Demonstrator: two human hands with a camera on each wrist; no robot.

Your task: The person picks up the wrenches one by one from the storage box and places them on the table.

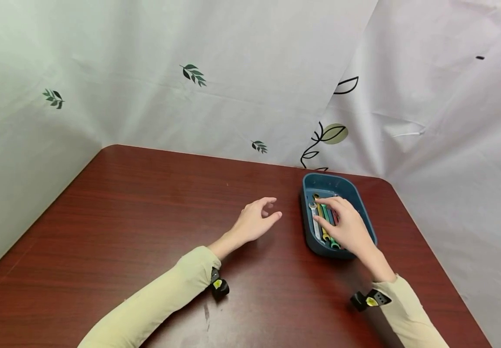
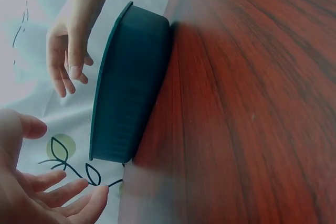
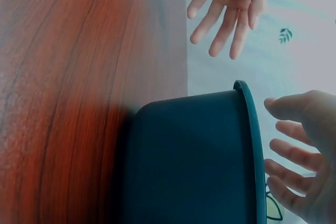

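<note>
A dark blue plastic bin [image 1: 308, 232] stands at the right of the table, holding several wrenches in silver, yellow, green and other colours. My right hand [image 1: 348, 224] hovers over it with thumb and fingers spread apart, nothing between them; it hides part of the wrenches. The silver wrench [image 1: 315, 223] lies nearest the bin's left wall, beside a yellow wrench [image 1: 325, 236] and a green wrench [image 1: 335, 244]. Left of the bin, my left hand [image 1: 254, 222] is held above the table, fingers loosely bent and holding nothing. In the left wrist view the bin's outer wall [image 2: 131, 82] shows side-on.
The reddish-brown wooden table [image 1: 146, 217] has rounded far corners. A pale curtain [image 1: 233, 96] with leaf prints hangs directly behind its far edge and along the sides. Both wrists carry small black cameras over light sleeves.
</note>
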